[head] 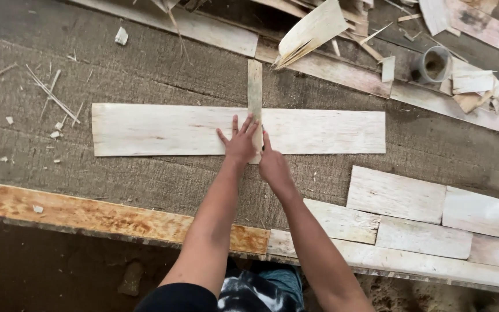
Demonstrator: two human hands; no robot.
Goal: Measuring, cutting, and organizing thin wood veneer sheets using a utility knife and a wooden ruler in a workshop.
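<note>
Our left hand [239, 141] lies flat, fingers spread, pressing on a narrow wood strip [254, 92] where it crosses a long pale veneer sheet [157, 129]. Our right hand [272, 164] rests beside it, fingers extended onto the sheet, gripping nothing. Both pieces lie on the rough workbench [145, 69]. A small round container [435, 63] stands far right among scraps; stacked veneer pieces [397, 193] lie nearer.
</note>
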